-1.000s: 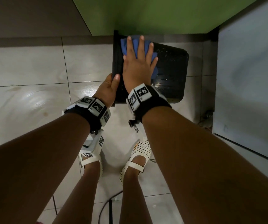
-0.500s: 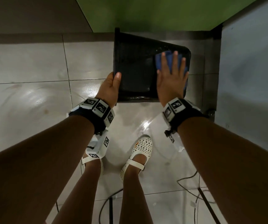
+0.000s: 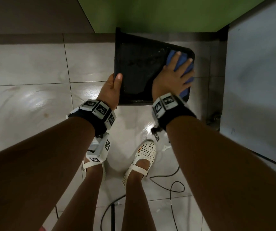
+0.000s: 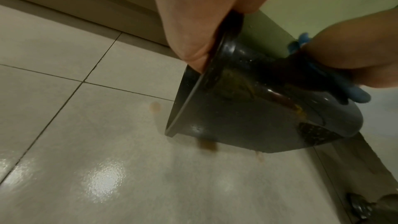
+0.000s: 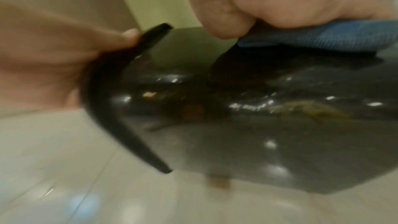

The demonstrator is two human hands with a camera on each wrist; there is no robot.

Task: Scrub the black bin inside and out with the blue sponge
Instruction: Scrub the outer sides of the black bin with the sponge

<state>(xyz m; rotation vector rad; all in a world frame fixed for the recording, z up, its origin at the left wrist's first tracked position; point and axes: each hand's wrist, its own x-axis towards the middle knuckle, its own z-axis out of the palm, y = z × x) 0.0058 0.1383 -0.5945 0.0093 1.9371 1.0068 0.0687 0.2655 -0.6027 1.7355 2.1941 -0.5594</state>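
Note:
The black bin (image 3: 137,67) hangs on its side above the tiled floor, wet and shiny, with brownish smears on its wall (image 5: 312,108). My left hand (image 3: 112,90) grips its rim at the near left corner, thumb on top. My right hand (image 3: 170,77) presses the blue sponge (image 3: 183,64) on the bin's outer wall at the right, closed end. Its fingers spread over the sponge, and the thumb curls at the sponge's edge (image 5: 344,37). Blue sponge (image 4: 357,94) sticks out on both sides of that hand in the left wrist view. The bin's inside is hidden.
A green wall (image 3: 159,12) stands just behind the bin, and a grey panel (image 3: 259,80) rises at the right. The white floor tiles (image 3: 25,64) are wet. My feet in white shoes (image 3: 142,155) and black cables (image 3: 172,185) lie below. A metal fitting (image 3: 214,117) sits by the panel.
My right hand has slid the sponge from the bin's far left side across to its right end, then nearer along that edge. The left hand kept its grip on the rim.

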